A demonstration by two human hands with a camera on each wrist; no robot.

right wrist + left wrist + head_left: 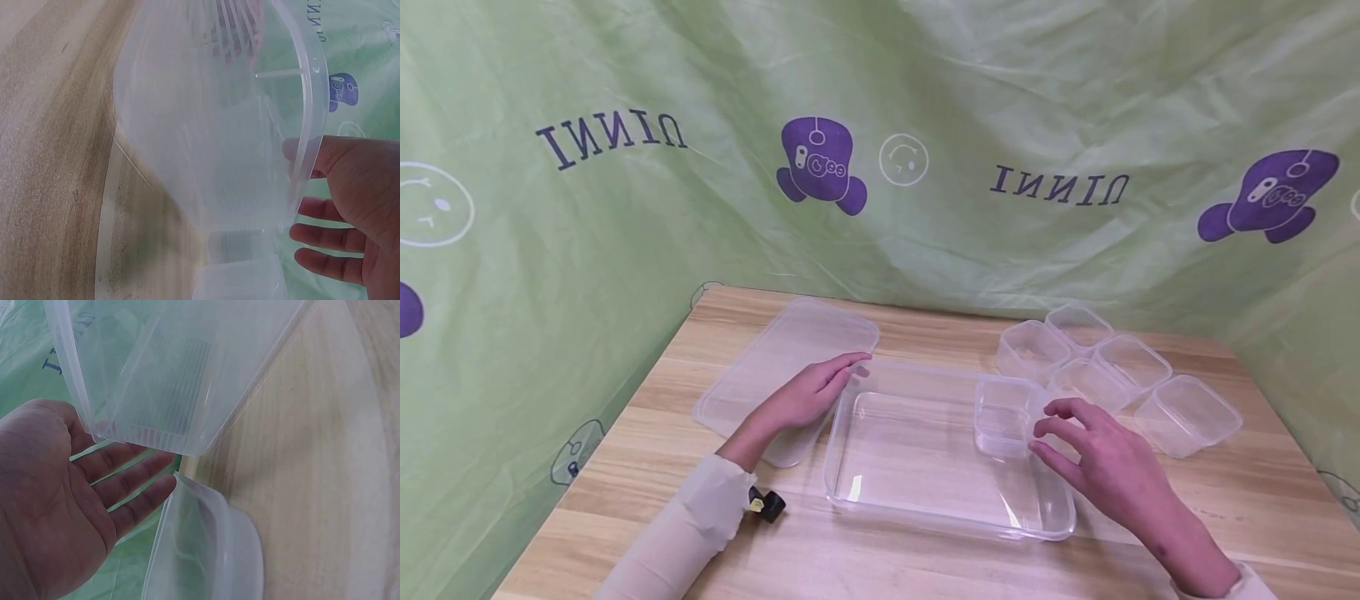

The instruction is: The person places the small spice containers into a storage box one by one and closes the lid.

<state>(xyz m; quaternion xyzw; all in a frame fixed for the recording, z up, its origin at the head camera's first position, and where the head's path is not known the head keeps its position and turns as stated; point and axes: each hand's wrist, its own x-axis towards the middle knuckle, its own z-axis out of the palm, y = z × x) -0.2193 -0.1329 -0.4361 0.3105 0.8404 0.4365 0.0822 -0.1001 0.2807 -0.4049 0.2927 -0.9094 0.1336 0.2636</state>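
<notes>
A large clear plastic container sits on the table. Inside it, at the far right corner, stands a small square clear container. My left hand rests at the large container's far left corner, fingers nearly straight; in the left wrist view, the fingers extend loosely beside its wall. At the right rim, my right hand is close to the small container, with fingers bent and spread. The right wrist view shows the thumb at the large container's rim and the other fingers apart, curling round nothing.
A flat translucent lid lies left of the large container, partly under my left forearm. Several more small clear containers stand at the back right. A small black object shows by my left cuff. Green printed cloth hangs behind the wooden table.
</notes>
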